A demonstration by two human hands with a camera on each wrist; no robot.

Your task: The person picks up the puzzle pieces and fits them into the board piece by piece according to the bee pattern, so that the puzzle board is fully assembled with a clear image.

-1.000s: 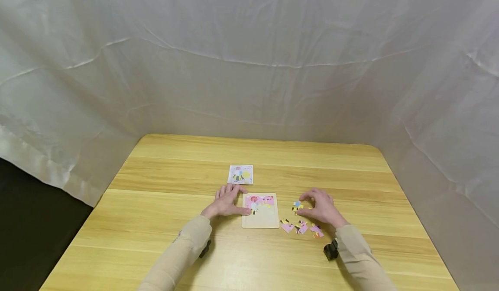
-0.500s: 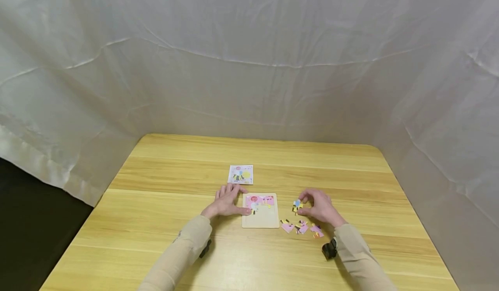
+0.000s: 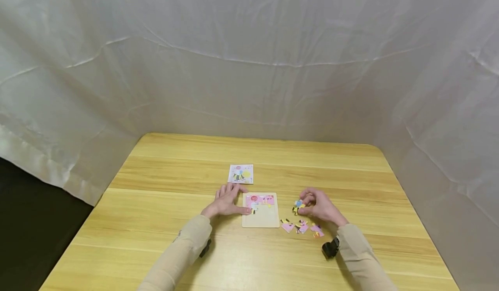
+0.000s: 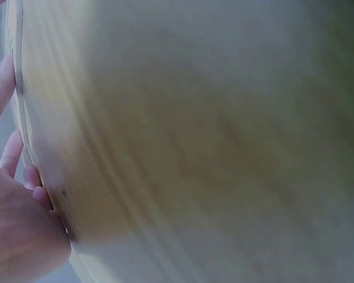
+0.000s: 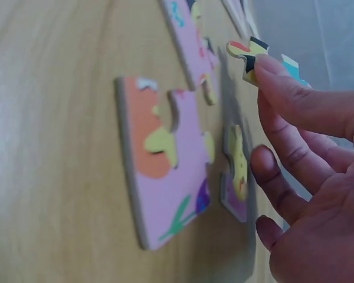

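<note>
Right hand (image 3: 321, 206) pinching puzzle piece (image 3: 298, 204) (lifted), left hand (image 3: 226, 202) flat beside tray (image 3: 260, 219)

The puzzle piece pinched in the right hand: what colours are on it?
Yellow, black and blue, with some red on the puzzle piece; right wrist view shows it best.

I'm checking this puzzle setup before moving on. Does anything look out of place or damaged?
Nothing stands out. Loose pieces lie flat beside the puzzle board, the right hand pinches one piece, and the left hand rests at the board's edge.
</note>
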